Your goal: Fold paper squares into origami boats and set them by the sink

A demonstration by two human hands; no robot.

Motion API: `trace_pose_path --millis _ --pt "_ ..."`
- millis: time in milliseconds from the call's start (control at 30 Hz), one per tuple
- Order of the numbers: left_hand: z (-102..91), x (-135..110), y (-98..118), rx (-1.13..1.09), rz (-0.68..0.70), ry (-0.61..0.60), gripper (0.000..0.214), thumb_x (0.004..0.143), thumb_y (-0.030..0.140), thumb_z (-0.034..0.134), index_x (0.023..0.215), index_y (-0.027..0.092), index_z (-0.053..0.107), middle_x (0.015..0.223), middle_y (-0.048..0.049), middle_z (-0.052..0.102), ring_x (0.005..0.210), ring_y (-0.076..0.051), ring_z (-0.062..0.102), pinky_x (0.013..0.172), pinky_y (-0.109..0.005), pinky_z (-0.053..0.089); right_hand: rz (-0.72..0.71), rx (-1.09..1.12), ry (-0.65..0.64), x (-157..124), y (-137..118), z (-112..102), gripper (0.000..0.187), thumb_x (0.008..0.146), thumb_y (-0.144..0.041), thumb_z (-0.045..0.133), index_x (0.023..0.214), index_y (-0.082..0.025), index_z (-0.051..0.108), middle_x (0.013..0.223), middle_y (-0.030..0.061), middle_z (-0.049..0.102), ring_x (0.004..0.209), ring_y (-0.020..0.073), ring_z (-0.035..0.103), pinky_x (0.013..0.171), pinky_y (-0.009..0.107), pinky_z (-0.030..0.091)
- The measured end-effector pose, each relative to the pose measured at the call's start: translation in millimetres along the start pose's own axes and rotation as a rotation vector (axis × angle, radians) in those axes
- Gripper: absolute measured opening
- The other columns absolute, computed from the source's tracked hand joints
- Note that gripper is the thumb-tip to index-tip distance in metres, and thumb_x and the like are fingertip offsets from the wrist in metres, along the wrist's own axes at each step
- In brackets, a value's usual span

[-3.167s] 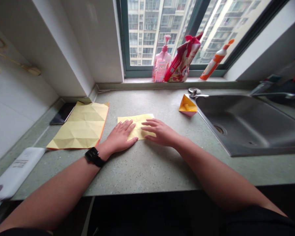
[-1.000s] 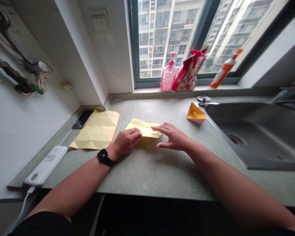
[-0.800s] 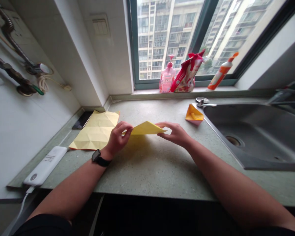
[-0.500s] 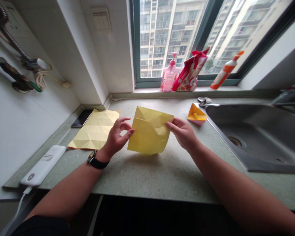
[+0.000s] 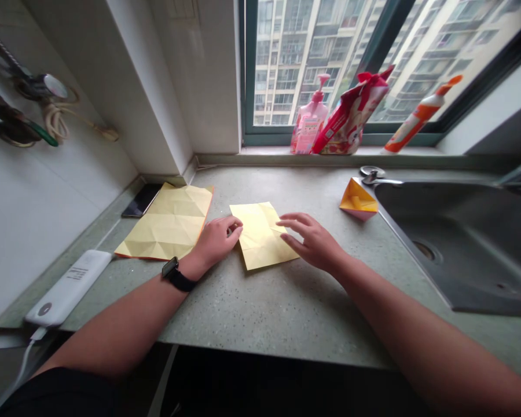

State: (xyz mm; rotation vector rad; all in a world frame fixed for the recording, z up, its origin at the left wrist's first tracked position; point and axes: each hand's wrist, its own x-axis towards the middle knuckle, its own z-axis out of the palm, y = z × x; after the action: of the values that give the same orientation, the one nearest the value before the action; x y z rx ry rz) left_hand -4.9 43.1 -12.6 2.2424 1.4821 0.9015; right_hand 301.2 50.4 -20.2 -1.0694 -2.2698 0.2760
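While a folded yellow paper point(image 5: 263, 237) lies flat on the speckled tabletop point(image 5: 282, 318), the left hand point(image 5: 216, 240) sits curled at its upper left edge, though whether it grips the paper cannot be told. The right hand point(image 5: 312, 243) is open and not grasping, fingers spread at the paper's right edge. Just left of the left hand lies a creased yellow sheet point(image 5: 165, 223), a black phone point(image 5: 141, 200) beyond it. An orange-and-pink origami model point(image 5: 358, 200) stands beside the steel sink point(image 5: 399, 231).
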Motion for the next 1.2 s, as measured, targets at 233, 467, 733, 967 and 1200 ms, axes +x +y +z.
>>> trace_pose_path --millis 233,467,733,967,1200 --pt "-14.4 -15 6 0.071 0.292 -0.174 0.050 0.096 0.013 0.061 0.143 0.028 0.069 0.149 -0.0108 0.063 0.141 -0.030 0.060 0.123 -0.051 0.051 -0.102 -0.093 -0.296 -2 1 12 0.034 0.109 -0.040 0.064 0.140 -0.031 0.074 0.151 0.0099 0.072 0.145 0.0331 0.063 0.122 0.062 0.050" --pt "-19.9 -16 6 -0.027 0.427 -0.414 0.068 0.092 0.036 0.086 0.154 0.028 0.062 0.159 -0.0134 0.061 0.148 -0.034 0.058 0.127 -0.053 0.047 -0.121 -0.066 -0.290 0 3 8 0.029 0.113 -0.040 0.059 0.133 -0.030 0.077 0.146 0.0074 0.075 0.137 0.0289 0.068 0.116 0.054 0.056" --pt "-18.8 -14 11 0.028 0.466 -0.390 0.043 0.099 0.027 0.073 0.142 0.025 0.070 0.142 -0.0115 0.074 0.127 -0.030 0.071 0.111 -0.045 0.056 -0.122 -0.072 -0.286 -1 -1 3 0.041 0.106 -0.047 0.069 0.143 -0.029 0.073 0.146 0.0113 0.074 0.136 0.0331 0.067 0.118 0.058 0.053" --pt "-6.4 -18 19 0.119 0.471 -0.314 0.044 0.094 0.038 0.083 0.132 0.021 0.069 0.143 -0.0140 0.070 0.126 -0.032 0.069 0.107 -0.046 0.057 -0.218 -0.049 -0.274 -5 -3 6 0.062 0.094 -0.049 0.085 0.150 -0.032 0.067 0.148 0.0107 0.073 0.137 0.0342 0.066 0.122 0.062 0.048" --pt "7.7 -19 28 0.226 0.506 -0.263 0.009 0.103 0.029 0.067 0.104 0.020 0.068 0.126 -0.0087 0.074 0.103 -0.024 0.073 0.086 -0.035 0.058 -0.226 -0.031 -0.219 -6 -2 10 0.058 0.093 -0.041 0.087 0.147 -0.031 0.069 0.142 0.0114 0.075 0.130 0.0331 0.070 0.111 0.056 0.058"
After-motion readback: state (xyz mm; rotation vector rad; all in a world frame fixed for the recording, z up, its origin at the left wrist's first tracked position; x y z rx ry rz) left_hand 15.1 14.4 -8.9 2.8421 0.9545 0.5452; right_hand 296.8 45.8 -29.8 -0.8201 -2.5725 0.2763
